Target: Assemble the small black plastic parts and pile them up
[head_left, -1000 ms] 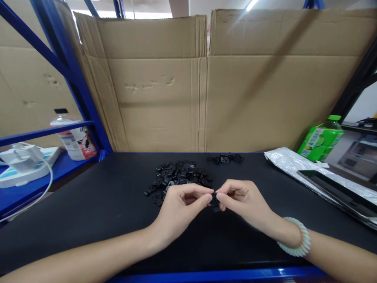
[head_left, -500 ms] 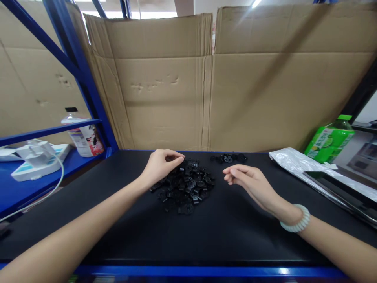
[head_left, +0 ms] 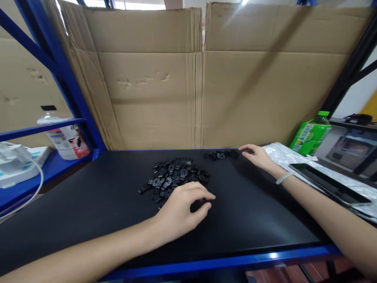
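Observation:
A heap of small black plastic parts, some with round perforated discs [head_left: 173, 173], lies in the middle of the black tabletop. My left hand [head_left: 185, 206] hovers at the near right side of the heap and hides part of it. Its thumb and index finger curve apart, with nothing visible between them. Farther back, a smaller group of the same black parts [head_left: 220, 155] rests by the table's rear edge. Just right of that group is my right hand [head_left: 257, 157], thumb and fingertips apart, nothing seen in it.
At right, a silvery bag [head_left: 277, 151] lies under a dark flat device like a phone or tablet [head_left: 326, 182], near a green bottle [head_left: 312, 135]. A blue shelf on the left holds a labelled bottle [head_left: 66, 139] and a white power strip [head_left: 26, 167]. Cardboard [head_left: 153, 98] stands behind.
My left hand has come from the heap's far side toward me and to the right. My right hand has gone back and right, beside the small group, its fingers parting. The view has shifted.

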A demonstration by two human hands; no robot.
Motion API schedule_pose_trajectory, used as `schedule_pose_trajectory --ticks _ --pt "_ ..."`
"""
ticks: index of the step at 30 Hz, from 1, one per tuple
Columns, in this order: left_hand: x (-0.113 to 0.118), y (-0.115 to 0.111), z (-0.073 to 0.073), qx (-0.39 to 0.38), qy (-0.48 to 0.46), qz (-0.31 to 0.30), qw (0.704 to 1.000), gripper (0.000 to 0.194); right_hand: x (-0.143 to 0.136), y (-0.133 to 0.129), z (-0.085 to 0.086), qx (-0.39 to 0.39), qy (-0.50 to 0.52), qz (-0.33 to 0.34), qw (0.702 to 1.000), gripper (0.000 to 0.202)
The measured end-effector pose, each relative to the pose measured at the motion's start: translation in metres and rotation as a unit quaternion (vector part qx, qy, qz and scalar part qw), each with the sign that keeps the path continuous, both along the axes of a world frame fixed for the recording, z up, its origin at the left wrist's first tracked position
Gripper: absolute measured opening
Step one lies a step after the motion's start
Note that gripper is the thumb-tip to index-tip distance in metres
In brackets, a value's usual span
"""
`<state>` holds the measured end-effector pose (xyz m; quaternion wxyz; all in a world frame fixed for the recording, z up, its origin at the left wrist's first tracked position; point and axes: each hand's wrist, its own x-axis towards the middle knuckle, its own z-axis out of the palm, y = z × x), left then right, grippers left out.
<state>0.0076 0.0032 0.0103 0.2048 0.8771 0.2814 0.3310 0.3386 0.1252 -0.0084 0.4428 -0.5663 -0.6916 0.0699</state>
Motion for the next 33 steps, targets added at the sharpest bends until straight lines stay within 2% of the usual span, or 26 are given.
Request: schedule_pose_trajectory --ticks 5,7,12,16,18,20,23,26,29,31,33 --pt "0.001 -0.005 -0.004 -0.016 0.004 -0.023 1.0 0.023 -0.001 0.005 -0.012 -0.01 -0.069 0.044 0.997 0.042" --pt "0.001 -0.006 -0.004 -0.015 0.001 -0.027 1.0 0.023 -0.002 0.006 -0.016 -0.013 -0.079 0.052 0.995 0.045" --pt "0.003 -0.007 -0.007 -0.016 -0.003 -0.036 0.999 0.022 -0.002 0.007 -0.019 -0.012 -0.061 0.042 0.997 0.024" --pt "0.003 -0.007 -0.006 -0.02 -0.011 -0.041 0.999 0.022 -0.001 0.005 -0.012 -0.011 -0.011 0.028 0.999 0.006" --pt "0.003 -0.008 -0.004 -0.026 -0.023 -0.04 0.999 0.023 -0.004 -0.001 -0.005 -0.007 0.03 0.029 0.999 0.002" --pt "0.003 -0.008 -0.001 -0.036 -0.043 -0.022 0.998 0.024 -0.014 -0.011 0.003 -0.004 0.073 0.044 0.996 0.008" --pt "0.004 -0.006 0.0 -0.087 -0.099 0.024 0.991 0.03 -0.044 -0.036 0.013 -0.008 0.132 0.094 0.987 0.02" --pt "0.005 -0.001 0.0 -0.206 -0.183 0.053 0.96 0.043 -0.083 -0.066 0.016 -0.021 0.16 0.158 0.974 0.025" --pt "0.005 0.005 -0.001 -0.327 -0.233 0.075 0.913 0.052 -0.115 -0.092 0.015 -0.082 0.189 0.273 0.94 0.016" --pt "0.005 0.006 -0.002 -0.363 -0.253 0.087 0.892 0.047 -0.127 -0.103 0.014 -0.097 0.207 0.325 0.917 0.011" --pt "0.005 0.007 -0.002 -0.373 -0.267 0.094 0.884 0.044 -0.132 -0.11 0.013 -0.105 0.216 0.351 0.905 0.009"
